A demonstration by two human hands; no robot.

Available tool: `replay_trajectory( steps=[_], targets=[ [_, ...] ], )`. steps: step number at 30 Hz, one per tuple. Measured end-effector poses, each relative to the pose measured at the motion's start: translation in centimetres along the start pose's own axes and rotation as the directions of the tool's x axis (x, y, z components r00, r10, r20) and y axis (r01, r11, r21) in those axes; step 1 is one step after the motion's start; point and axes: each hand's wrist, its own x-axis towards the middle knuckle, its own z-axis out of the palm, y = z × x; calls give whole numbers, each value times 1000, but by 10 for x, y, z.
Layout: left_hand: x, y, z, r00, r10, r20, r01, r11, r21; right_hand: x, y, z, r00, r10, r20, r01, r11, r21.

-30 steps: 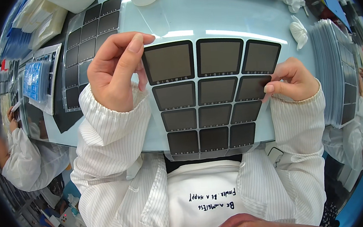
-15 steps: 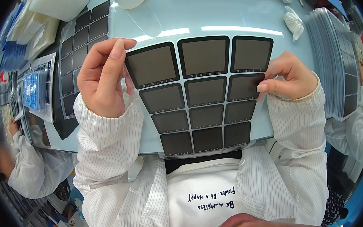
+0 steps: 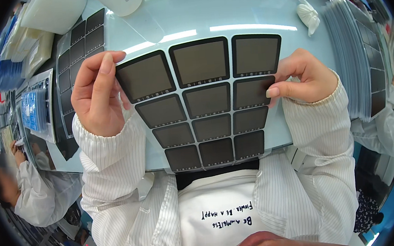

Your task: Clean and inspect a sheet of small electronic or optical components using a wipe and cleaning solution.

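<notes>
Between both hands I hold up a clear sheet of dark panels [image 3: 200, 62], tilted over the near edge of the table. Its dark, black-framed rectangles lie in three columns and several rows, each with a line of tiny marks along its lower border. My left hand [image 3: 97, 94] pinches the upper left corner between thumb and fingers. On the other side, my right hand [image 3: 307, 77] grips the right edge, thumb on the front over a second-row panel and the other fingers partly hidden behind the sheet.
Left of me lie similar panel sheets [image 3: 76, 48], a blue-wrapped pack [image 3: 33, 110] and a white tub [image 3: 122, 0]. A tall stack of panel sheets [image 3: 351, 60] stands right, near a crumpled white cloth [image 3: 308, 16]. Another person's sleeve [image 3: 38, 195] shows at far left.
Both hands and the sheet have shifted slightly left, and the sheet's upper part is angled a little differently. The whole view has also moved a bit. The grip stays the same.
</notes>
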Motion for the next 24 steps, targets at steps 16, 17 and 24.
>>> replay_trajectory(
  steps=[16,17,24],
  targets=[
    [1,-5,-4,999,9,-41,-9,1000,14,0,-1,-1,998,-50,28,53,989,-141],
    [1,-4,-4,999,9,-42,-8,1000,15,-1,2,2,999,-41,-20,41,999,-27],
    [4,-5,2,994,1,-107,6,998,63,1,2,4,961,-141,-236,155,987,41]
  ],
)
